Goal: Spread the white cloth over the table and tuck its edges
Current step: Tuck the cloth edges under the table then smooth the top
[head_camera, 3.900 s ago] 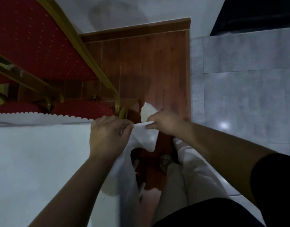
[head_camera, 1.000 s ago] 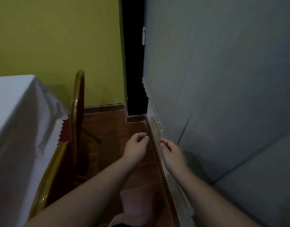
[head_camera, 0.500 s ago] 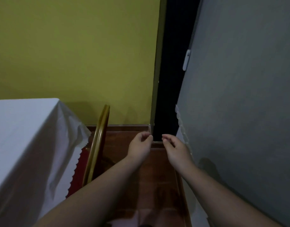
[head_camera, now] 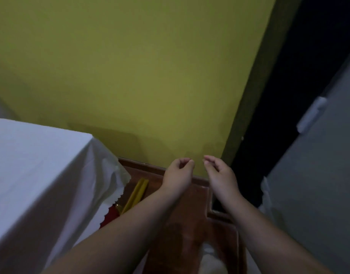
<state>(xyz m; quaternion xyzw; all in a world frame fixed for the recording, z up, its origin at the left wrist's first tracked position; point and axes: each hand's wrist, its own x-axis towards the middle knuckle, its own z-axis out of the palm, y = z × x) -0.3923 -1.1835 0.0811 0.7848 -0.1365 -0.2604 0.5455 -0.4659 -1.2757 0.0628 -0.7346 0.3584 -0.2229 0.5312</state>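
A white cloth [head_camera: 37, 175] covers the table at the left, and its scalloped corner [head_camera: 114, 175] hangs down over the side. My left hand [head_camera: 178, 173] and my right hand [head_camera: 219, 173] are raised side by side in mid-air, in front of the yellow wall. Both have loosely curled fingers and hold nothing. Neither hand touches any cloth. At the right a second pale cloth-covered surface [head_camera: 318, 184] fills the edge of the view, a little of its hem [head_camera: 266, 190] showing beside my right forearm.
A gold chair frame [head_camera: 137, 192] with a red seat [head_camera: 110, 214] stands tucked against the left table. Brown wooden floor [head_camera: 190, 224] runs between the two covered surfaces. The yellow wall [head_camera: 130, 76] closes the far end, with a dark gap [head_camera: 279, 95] to its right.
My hands let go of the cloth corner they gripped earlier. The view has swung up towards the yellow wall, and both hands have risen with it, still close together and holding nothing.
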